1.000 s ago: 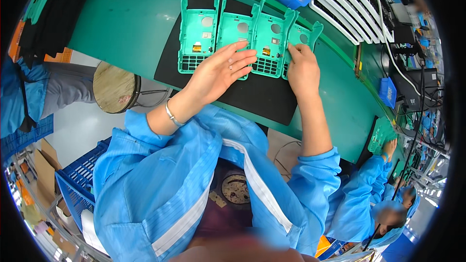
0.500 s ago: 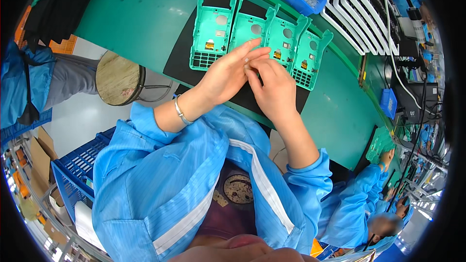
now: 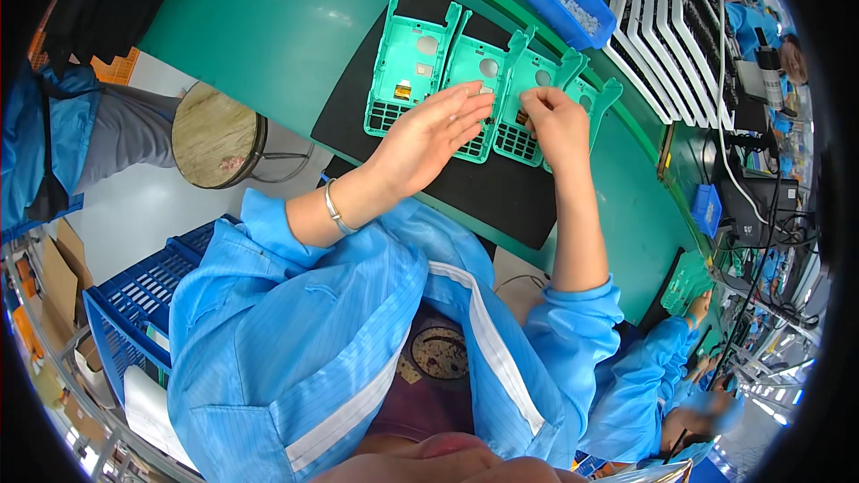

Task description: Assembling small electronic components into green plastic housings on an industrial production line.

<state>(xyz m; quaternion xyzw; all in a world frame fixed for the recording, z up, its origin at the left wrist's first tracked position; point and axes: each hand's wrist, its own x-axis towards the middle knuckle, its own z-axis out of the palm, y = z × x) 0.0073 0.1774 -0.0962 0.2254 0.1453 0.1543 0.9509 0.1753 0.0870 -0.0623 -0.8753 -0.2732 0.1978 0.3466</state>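
Observation:
Several green plastic housings (image 3: 413,49) with round holes and grid openings lie in a row on a black mat (image 3: 523,206). My left hand (image 3: 425,139) is held over the near part of the second housing (image 3: 483,49), its fingers stretched out and the palm turned to the right. Whether anything small lies in that palm, I cannot tell. Over the third housing (image 3: 514,139), the thumb and fingertips of my right hand (image 3: 562,125) are pinched together. What they hold, if anything, is hidden. Behind this hand, the last housing (image 3: 608,107) is partly covered.
At the far side of the green table (image 3: 277,27) stands a blue bin (image 3: 564,0) of small white pieces. White racks (image 3: 658,45) are stacked beside it. A round stool (image 3: 215,136) and a blue crate (image 3: 134,295) are at left. A co-worker's blue sleeve (image 3: 649,367) shows at lower right.
My right hand has left my left hand and moved right, over the third housing. The left hand stays nearly in place. The housings and mat appear slightly farther right in the view.

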